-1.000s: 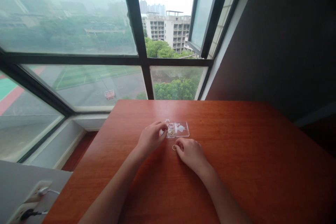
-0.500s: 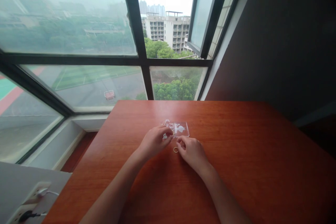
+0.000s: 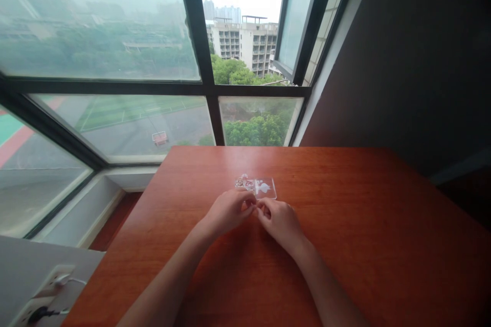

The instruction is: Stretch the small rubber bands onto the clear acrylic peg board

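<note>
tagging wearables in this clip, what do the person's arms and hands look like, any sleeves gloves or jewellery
Both arms are bare as far as the picture shows: no sleeves, gloves or wristbands in view. The left hand and right hand are bare too, with no watch at either wrist. The fingertips are too small in the picture to tell whether any ring is worn. No markings show.

A reddish-brown wooden table [image 3: 345,225] carries a small clear plastic tray [image 3: 258,187] near its middle.
</note>
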Motion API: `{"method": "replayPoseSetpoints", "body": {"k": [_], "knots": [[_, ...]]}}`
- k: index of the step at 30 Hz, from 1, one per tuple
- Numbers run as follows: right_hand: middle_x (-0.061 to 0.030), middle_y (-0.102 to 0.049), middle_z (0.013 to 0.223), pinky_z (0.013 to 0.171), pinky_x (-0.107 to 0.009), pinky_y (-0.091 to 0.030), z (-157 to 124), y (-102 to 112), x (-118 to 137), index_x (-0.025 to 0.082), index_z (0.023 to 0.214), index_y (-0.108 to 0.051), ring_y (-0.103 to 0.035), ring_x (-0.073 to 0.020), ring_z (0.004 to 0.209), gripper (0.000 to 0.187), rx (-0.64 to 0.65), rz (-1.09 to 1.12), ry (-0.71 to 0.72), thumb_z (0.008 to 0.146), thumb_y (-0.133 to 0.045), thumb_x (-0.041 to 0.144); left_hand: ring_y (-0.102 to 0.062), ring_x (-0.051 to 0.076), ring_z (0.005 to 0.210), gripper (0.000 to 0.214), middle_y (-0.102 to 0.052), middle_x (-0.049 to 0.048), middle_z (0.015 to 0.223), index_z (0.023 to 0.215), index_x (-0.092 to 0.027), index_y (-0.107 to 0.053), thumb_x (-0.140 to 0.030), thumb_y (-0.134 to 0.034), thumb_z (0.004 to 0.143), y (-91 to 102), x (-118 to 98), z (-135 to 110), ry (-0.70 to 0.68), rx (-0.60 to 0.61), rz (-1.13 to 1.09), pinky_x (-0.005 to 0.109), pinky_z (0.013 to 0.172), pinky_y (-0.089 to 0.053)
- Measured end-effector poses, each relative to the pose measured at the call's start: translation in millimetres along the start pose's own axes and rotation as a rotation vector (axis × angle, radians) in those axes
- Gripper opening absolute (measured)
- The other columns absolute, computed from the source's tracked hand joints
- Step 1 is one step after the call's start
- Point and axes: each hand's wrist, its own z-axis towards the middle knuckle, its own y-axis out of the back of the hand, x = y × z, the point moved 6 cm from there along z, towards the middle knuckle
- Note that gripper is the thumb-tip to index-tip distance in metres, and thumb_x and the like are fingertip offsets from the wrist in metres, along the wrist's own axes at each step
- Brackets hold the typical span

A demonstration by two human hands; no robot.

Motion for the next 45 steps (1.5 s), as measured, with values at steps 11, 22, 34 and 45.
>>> {"method": "replayPoseSetpoints", "body": {"k": [11,22,34,45], "knots": [[0.0013,-0.068,0.071,0.061,-0.023,-0.033,-0.8,6.7,0.4,0.024,0.089,-0.067,-0.061,-0.0138,0.066,0.013,-0.163,0.040,0.038,0.088,-0.055,0.027,-0.057,0.014,0.072,0.010,-0.065,0.0008,0.078,0.078,-0.020,-0.064,-0.017,-0.055,0.080,-1.5,-0.3,2.9,0.008,-0.052,0.029,0.021,0.066,-0.040],[0.0015,-0.071,0.075,0.059,-0.023,-0.033,1.3,7.6,-10.0,0.027,0.097,-0.068,-0.062,-0.0153,0.067,0.017,-0.194,0.002,-0.041,0.086,-0.056,0.024,-0.059,0.014,0.074,0.010,-0.064,0.0010,0.092,0.081,-0.022,-0.062,-0.020,-0.052,0.084,9.2,20.7,4.6,0.115,-0.189,0.202,0.022,0.067,-0.040],[0.0006,-0.071,0.076,0.060,-0.023,-0.034,1.5,7.4,-10.3,0.026,0.098,-0.068,-0.063,-0.0154,0.067,0.017,-0.191,-0.003,-0.032,0.086,-0.056,0.024,-0.058,0.014,0.072,0.010,-0.063,0.0005,0.093,0.083,-0.023,-0.062,-0.022,-0.053,0.084,8.7,22.2,5.3,0.140,-0.181,0.245,0.023,0.065,-0.038],[0.0007,-0.072,0.078,0.061,-0.023,-0.035,1.5,7.3,-9.4,0.026,0.098,-0.068,-0.063,-0.0151,0.068,0.019,-0.180,0.013,-0.019,0.085,-0.055,0.021,-0.059,0.015,0.074,0.014,-0.063,0.0013,0.096,0.086,-0.024,-0.062,-0.024,-0.049,0.088,6.7,21.4,6.4,0.159,-0.148,0.349,0.024,0.061,-0.035]]}}
